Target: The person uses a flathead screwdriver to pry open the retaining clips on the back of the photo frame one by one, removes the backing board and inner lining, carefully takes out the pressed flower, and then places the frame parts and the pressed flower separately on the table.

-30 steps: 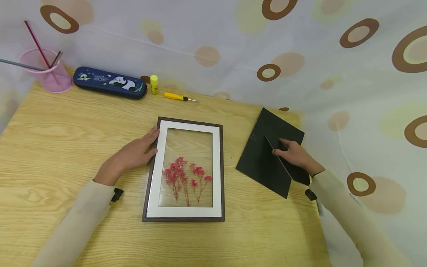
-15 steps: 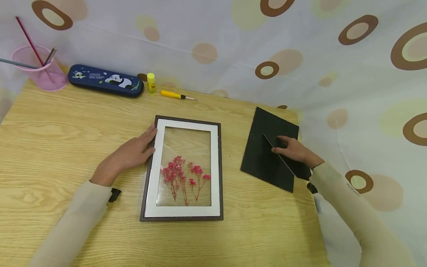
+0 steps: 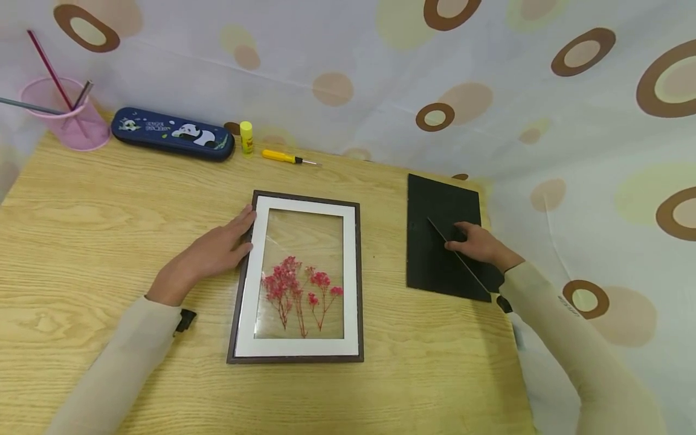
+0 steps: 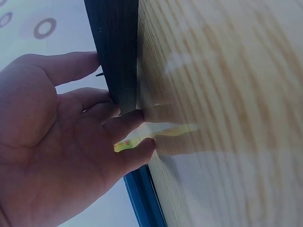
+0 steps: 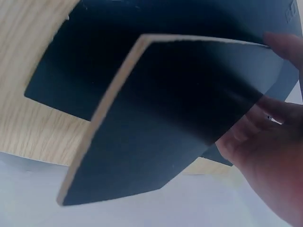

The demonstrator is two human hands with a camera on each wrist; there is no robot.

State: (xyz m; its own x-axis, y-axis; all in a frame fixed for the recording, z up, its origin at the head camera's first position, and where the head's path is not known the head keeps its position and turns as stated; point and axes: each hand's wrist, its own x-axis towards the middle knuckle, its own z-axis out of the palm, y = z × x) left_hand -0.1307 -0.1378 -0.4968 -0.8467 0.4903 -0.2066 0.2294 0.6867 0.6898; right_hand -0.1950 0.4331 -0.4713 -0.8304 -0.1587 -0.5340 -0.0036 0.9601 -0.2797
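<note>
Pale wood-grain desk (image 3: 136, 205), clock directions taken from the frame. Left: broad wood surface at 9 o'clock, crossed by the left hand (image 3: 212, 249); its extended fingers touch the frame's left edge, thumb apart from them. Centre: one dark-brown rectangular picture frame (image 3: 310, 251) with white mat (image 3: 351, 290) and pressed crimson flowers (image 3: 285, 278), well inside the desk edges, wood showing at 6 o'clock. A strip of wood separates it from one black rectangular backing board (image 3: 435, 266), between 2 and 3 o'clock near the right edge; the right hand (image 3: 478, 244) has thumb and fingers clamped on its raised black flap (image 5: 147, 113). Rear row, limiting movement there: one pink translucent cup (image 3: 87, 130) holding three thin rods (image 3: 46, 63), 10 o'clock; one navy panda-printed pencil case (image 3: 173, 136), between 10 and 11; one yellow glue stick (image 3: 246, 138), 11; one yellow-handled screwdriver (image 3: 280, 156), 12. White brown-oval cloth (image 3: 375, 54) bounds back and right.
</note>
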